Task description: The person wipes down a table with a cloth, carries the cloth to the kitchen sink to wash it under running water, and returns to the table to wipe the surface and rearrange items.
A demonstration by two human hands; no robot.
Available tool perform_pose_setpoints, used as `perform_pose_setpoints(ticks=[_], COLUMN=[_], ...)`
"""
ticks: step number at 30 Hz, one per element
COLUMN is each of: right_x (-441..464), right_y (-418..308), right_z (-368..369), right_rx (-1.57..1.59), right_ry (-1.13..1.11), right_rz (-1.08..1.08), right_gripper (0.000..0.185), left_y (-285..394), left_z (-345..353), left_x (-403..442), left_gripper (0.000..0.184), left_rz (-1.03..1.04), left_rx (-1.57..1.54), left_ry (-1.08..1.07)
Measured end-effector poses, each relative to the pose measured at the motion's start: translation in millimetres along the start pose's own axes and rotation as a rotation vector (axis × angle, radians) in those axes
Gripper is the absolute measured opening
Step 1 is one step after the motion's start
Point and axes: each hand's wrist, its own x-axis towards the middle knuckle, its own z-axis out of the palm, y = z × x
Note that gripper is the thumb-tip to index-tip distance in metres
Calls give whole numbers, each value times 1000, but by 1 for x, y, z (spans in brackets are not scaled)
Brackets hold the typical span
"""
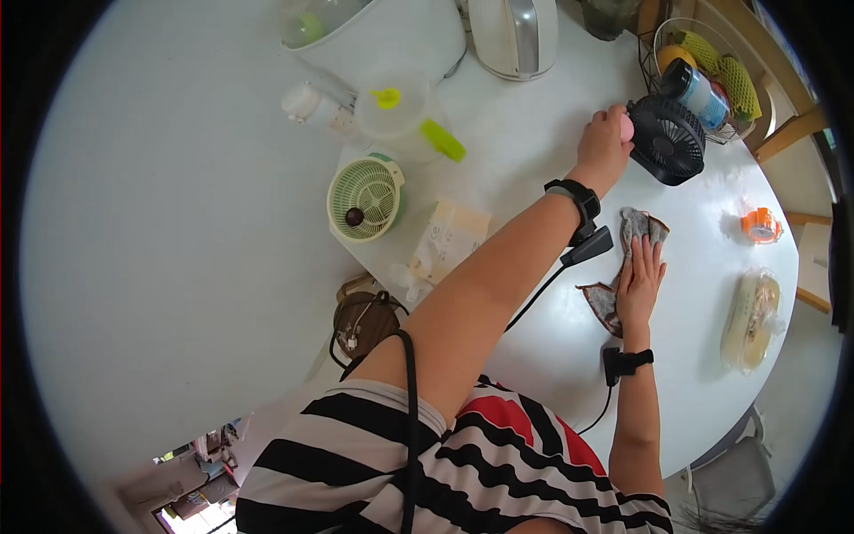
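We have our right fingers [647, 258] laid flat and slightly spread over the grey cloth [633, 220] on the white desk [543, 125] — open, pinching nothing. Fabric shows beyond the fingertips and beside the palm. We judge it light and floppy, easily rucked, best gathered by a bunched edge. Our left fingers [615, 114] are curled closed on a pink piece [627, 128] right beside the black fan [666, 140]; whether they join, we cannot tell. The fan looks stiff and fairly light — its outer rim a safer hold than the thin grille.
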Motion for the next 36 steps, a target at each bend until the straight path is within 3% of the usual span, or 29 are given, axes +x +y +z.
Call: perform_pose_setpoints(ticks=[2, 5, 10, 12, 13, 16, 17, 19, 20, 22, 23, 24, 26, 27, 29, 30, 32, 36], right_x=[4, 14, 13, 5, 0, -4, -5, -4, 0, 27, 39, 38, 39, 43, 51, 58, 88, 81], right_y=[4, 12, 7, -5, -12, -28, -46, -85, -69, -164, -216, -278, -382, -440, -459, -434, -364, -350], right_z=[-3, -8, -9, -1, 2, 8, -5, -45, -39, -50, -20, 7, 109, 110, 118, 106, 59, 56], right_rx=[2, 21, 33, 34, 37, -44, -56, -459, -244, 124, 219, 321, 358, 295, 324, 354, 433, 518], right_ry=[1, 22, 35, 30, 30, -29, -34, -79, 169, 116, 45, -72, -177, -477, -570, -487, -441, -421], right_rz=[-12, -33, -48, -52, -54, -6, -8, 262, -82, -282, -472, -376, -418, -368, -273, -254, -79, -44], right_gripper=[40, 39, 39, 39, 39, 39, 39, 41, 46, 35, 33, 30, 37, 45, 64, 65, 41, 23], left_y=[4, 38, 76, 65, 69, 32, 21, 8, 3, -29, -63, -128, -264, -297, -261, -222, -165, -159], left_z=[-8, -44, -186, -262, -303, -399, -419, -443, -448, -469, -491, -506, -543, -566, -552, -522, -441, -428], left_x=[-4, -23, -82, -112, -126, -164, -174, -183, -186, -194, -202, -185, -197, -212, -210, -190, -129, -128], left_gripper=[56, 56, 53, 54, 53, 50, 50, 51, 51, 50, 50, 50, 53, 55, 57, 57, 57, 57], left_rz=[24, 105, 215, 109, -83, -238, -184, -180, -185, -189, -297, -345, -299, -277, -432, -467, -412, -351], left_rx=[46, 17, -118, -130, -138, -2, 29, 104, 104, 87, 166, 169, -113, -73, -166, -134, -237, -226], left_ry=[-38, -47, -244, -282, -289, -34, 78, 89, 172, 246, 320, 333, 307, 349, 440, 464, 487, 410])
